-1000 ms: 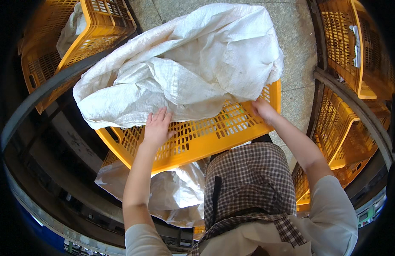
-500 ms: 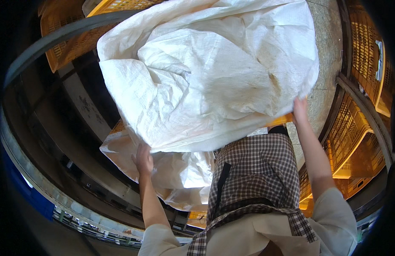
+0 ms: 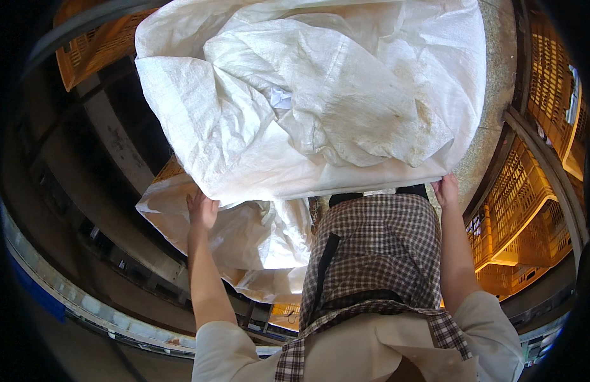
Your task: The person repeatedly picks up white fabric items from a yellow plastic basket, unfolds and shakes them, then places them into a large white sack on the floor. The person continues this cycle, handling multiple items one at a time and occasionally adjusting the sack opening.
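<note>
A large white woven plastic sheet or sack (image 3: pixel 346 95) spreads out in front of me, creased and folded in its middle, with brownish stains to the right. My left hand (image 3: pixel 202 209) grips its near left corner, fingers closed over the edge. At the near right corner my right hand (image 3: pixel 445 191) pinches the same white edge. The near edge runs fairly straight between both hands. A small pale scrap (image 3: pixel 281 98) shows among the folds. Whatever lies beneath the white material is hidden.
Another white woven sheet (image 3: pixel 244 235) drapes over a yellow crate (image 3: pixel 285 315) at my left side. Yellow plastic crates (image 3: pixel 515 204) stand on the right behind a metal rail (image 3: pixel 550 165). One more yellow crate (image 3: pixel 97 48) is at the upper left. Speckled floor (image 3: pixel 499 83) shows on the right.
The near edge of the white material has moved away from me and straightened. Both hands moved farther out with it, the left also slightly leftward. The orange-yellow patch under its right corner is now covered.
</note>
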`<state>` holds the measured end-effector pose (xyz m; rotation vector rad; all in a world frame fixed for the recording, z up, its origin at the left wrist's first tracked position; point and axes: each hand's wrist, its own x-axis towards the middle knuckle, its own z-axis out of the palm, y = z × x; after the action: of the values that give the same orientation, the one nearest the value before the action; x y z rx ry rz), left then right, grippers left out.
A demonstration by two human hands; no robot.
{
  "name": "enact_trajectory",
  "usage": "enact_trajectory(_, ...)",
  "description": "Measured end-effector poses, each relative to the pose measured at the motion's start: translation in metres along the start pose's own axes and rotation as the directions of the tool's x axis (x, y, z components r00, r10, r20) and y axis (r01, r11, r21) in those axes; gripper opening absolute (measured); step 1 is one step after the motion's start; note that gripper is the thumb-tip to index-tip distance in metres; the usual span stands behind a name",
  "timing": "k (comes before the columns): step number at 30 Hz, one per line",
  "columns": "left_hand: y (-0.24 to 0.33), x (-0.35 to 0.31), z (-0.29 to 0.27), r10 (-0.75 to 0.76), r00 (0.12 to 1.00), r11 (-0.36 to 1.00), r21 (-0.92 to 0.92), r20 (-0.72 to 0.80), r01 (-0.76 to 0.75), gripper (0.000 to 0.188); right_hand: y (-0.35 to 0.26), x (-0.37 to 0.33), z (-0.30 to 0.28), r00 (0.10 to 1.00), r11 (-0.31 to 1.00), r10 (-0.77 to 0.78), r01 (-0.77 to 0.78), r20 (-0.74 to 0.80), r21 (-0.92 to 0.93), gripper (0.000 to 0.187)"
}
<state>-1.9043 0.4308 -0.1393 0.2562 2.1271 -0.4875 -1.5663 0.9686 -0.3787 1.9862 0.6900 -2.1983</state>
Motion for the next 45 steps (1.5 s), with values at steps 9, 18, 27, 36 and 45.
enact_trajectory(9,-0.014,0.056,-0.023,-0.022,0.999,0.928,-0.371,0.047,0.038,0.057,0.016,0.084,-0.012,0.999,0.993,0.054,-0.054,-0.009,-0.103,0.028)
enact_trajectory(18,-0.013,0.100,-0.033,-0.461,0.885,0.065,-0.992,0.067,0.109,0.052,-0.007,0.110,-0.031,0.978,0.791,-0.115,0.197,0.176,-0.580,0.029)
enact_trajectory(27,0.114,0.058,-0.102,0.134,0.650,0.921,-0.147,-0.748,-0.360,0.043,-0.115,-0.063,0.059,0.495,0.081,-0.760,0.716,0.421,-0.694,0.046)
enact_trajectory(36,0.172,0.222,-0.010,0.313,0.928,0.850,0.376,0.202,-0.369,0.046,-0.034,0.088,0.232,0.639,-0.802,0.320,0.575,0.699,-0.159,0.048)
enact_trajectory(45,0.093,0.254,0.034,-0.024,0.976,0.979,0.204,0.216,-0.021,0.034,-0.019,0.174,0.217,0.839,-0.565,0.430,0.538,0.333,-0.626,0.030)
